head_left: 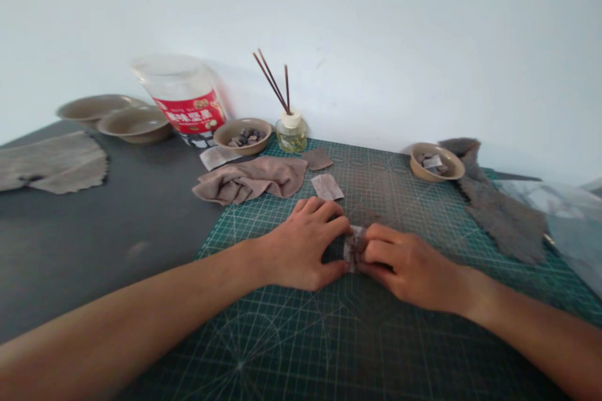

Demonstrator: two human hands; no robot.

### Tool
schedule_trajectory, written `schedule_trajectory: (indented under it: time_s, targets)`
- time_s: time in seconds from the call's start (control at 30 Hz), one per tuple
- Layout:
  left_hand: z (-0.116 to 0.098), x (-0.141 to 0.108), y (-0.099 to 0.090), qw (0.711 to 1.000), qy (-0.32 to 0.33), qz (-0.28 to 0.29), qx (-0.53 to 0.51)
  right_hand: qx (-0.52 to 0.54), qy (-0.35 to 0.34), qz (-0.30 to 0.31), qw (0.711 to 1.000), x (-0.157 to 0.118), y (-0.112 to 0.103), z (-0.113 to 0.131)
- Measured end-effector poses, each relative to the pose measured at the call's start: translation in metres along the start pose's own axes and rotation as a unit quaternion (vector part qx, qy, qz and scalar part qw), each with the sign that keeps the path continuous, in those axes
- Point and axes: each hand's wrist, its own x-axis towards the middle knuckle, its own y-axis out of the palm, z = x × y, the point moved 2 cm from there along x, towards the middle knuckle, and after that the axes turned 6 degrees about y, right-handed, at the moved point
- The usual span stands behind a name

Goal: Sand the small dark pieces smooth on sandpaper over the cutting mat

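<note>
1. White wall (376, 25) behind a dark tabletop (103, 263); green cutting mat (404, 338) lies on the table, grid lines showing.
2. Left hand (298, 244) and right hand (409, 266) meet mid-mat, both closed on a small folded packet (352, 249) of mottled grey-brown and pale sheet material, exact material unclear at this blur.
3. Packet sits between the two hands, held up off or just at the mat surface (can't tell which). Long axis runs roughly away from the person, across the line between the hands.
4. Left fingertips pinch it from the left side, right fingers press from the right, right fingers covering more of its face. Neither hand clearly nearer; both touch it.
5. Beyond the hands: crumpled taupe cloth (249, 178), pale swatch (327, 187), brown swatch (317, 158).
6. Back edge: tan bowl with dark pieces (242, 136), reed diffuser (291, 131), plastic jar with red label (181, 94), two tan bowls (134, 124).
7. Right side: tan bowl with scraps (437, 161), ragged grey cloth (503, 213), clear plastic sheet (571, 232).
8. Far left: ragged grey hide-like sheet (54, 163) on the table.
</note>
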Motion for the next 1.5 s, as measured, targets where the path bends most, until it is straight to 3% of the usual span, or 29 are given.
schedule_trajectory:
  time_s: [0.13,0.33,0.5,0.67,0.83,1.0,1.13,1.2,1.3,1.43,1.5]
  targets:
    - [0.0,0.0,0.0,1.0,-0.007,0.005,0.01,-0.031,0.038,-0.042,0.998,0.004,-0.009,-0.007]
    - [-0.001,0.0,0.0,1.0,-0.002,-0.007,0.015,0.03,-0.026,0.071,0.997,0.001,-0.009,-0.001]
    - [0.0,0.0,0.001,1.0,-0.003,-0.008,0.02,-0.033,0.043,-0.012,0.998,0.007,-0.016,-0.008]
    - [0.001,-0.001,0.003,1.0,-0.001,-0.015,0.019,0.034,-0.017,0.089,0.995,0.006,-0.011,-0.003]
    - [0.001,0.0,0.003,1.0,-0.001,-0.012,0.024,-0.024,0.028,-0.002,0.999,0.009,-0.013,-0.008]
    - [0.001,0.0,0.004,1.0,-0.003,-0.011,0.022,0.038,-0.019,0.093,0.995,0.006,-0.013,-0.007]
    - [0.001,0.0,0.004,1.0,-0.002,-0.011,0.023,-0.015,0.026,0.014,0.999,0.007,-0.018,-0.011]
    - [0.002,0.0,0.004,1.0,-0.003,-0.013,0.02,-0.02,0.033,0.036,0.999,0.007,-0.02,-0.011]
    - [0.001,0.0,0.003,1.0,-0.003,-0.007,0.016,0.037,-0.01,0.098,0.994,0.005,-0.016,-0.007]
    - [0.001,0.0,0.003,1.0,-0.004,0.0,0.018,-0.001,0.026,0.013,1.0,0.007,-0.017,-0.008]
    - [0.001,0.0,0.002,1.0,-0.008,-0.004,0.016,-0.016,0.041,0.018,0.999,0.007,-0.017,-0.01]
